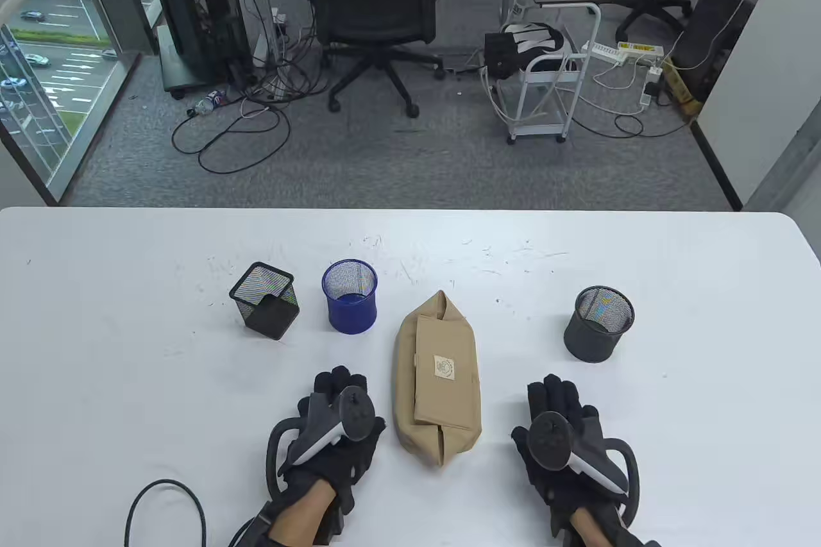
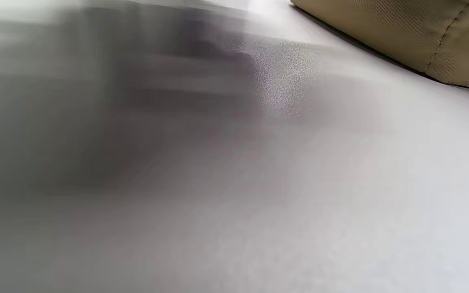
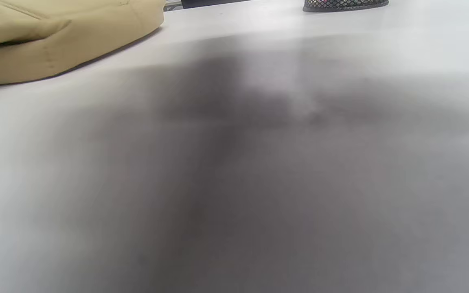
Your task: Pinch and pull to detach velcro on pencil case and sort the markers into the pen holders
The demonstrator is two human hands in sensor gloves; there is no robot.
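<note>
**Tan pencil case closed, both hands flat beside it**

Tan fabric marks the pencil case (image 1: 438, 378), which lies lengthwise at the middle of the white table (image 1: 96, 329), its flap down and closed. The left hand (image 1: 337, 428) rests palm-down just left of the case's near end, fingers straight and holding nothing; the right hand (image 1: 557, 435) lies the same way a little further off on the other side — flat, fingers extended, empty.

Three mesh pen holders stand upright: a square black holder (image 1: 265, 300) and a round blue holder (image 1: 349, 297) side by side to the far left of the case, and a round black holder (image 1: 598, 324) well to the right. No markers show.

Both wrist views give only blurred tabletop with an edge of the case — the right one also catches the round black holder's base.
</note>
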